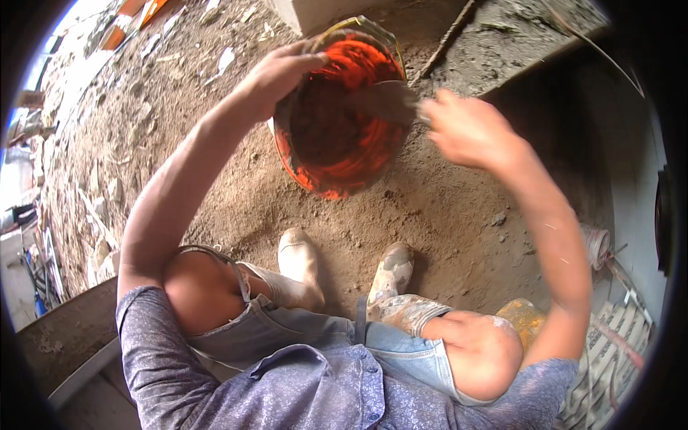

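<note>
An orange bucket with grey-crusted insides and a wire handle is held tilted toward me in the upper middle. Its interior is mostly dark with grey material, orange showing through in streaks. My left hand is closed on the bucket's left rim. My right hand, slightly blurred, grips the handle of a dark trowel, whose blade is inside the bucket.
Dusty ground with rubble surrounds my booted feet. A concrete block stands behind the bucket. At the right are a dark recess, a small pail, a yellow-stained object and slats. Clutter lines the far left.
</note>
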`<state>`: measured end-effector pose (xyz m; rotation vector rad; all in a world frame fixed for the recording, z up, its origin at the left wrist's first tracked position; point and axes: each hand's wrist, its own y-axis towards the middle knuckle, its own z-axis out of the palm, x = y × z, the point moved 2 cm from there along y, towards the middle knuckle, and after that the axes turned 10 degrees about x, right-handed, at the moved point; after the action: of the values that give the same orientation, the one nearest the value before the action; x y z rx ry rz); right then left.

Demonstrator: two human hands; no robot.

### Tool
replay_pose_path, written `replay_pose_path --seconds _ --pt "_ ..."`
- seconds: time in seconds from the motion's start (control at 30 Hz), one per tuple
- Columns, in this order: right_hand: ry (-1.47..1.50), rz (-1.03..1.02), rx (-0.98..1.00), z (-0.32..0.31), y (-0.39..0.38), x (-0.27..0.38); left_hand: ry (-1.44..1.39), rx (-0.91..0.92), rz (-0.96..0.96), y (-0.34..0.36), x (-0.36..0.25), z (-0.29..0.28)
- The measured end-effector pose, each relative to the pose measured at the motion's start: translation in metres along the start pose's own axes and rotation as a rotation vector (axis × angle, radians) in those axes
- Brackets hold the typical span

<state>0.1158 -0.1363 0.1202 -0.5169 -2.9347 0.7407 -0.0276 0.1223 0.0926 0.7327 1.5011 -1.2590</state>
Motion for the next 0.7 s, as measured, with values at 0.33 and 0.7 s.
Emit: replay_pose_path --seconds 0.33,0.7 --pt "0.847 -0.276 0.179 0.081 0.080 0.071 0.343 0.031 0.006 -0.010 -0.002 0.035" --pt "-0.018 -0.211 -0.613 0.075 0.067 0.054 0.236 0.060 0.031 -0.012 0.002 0.011"
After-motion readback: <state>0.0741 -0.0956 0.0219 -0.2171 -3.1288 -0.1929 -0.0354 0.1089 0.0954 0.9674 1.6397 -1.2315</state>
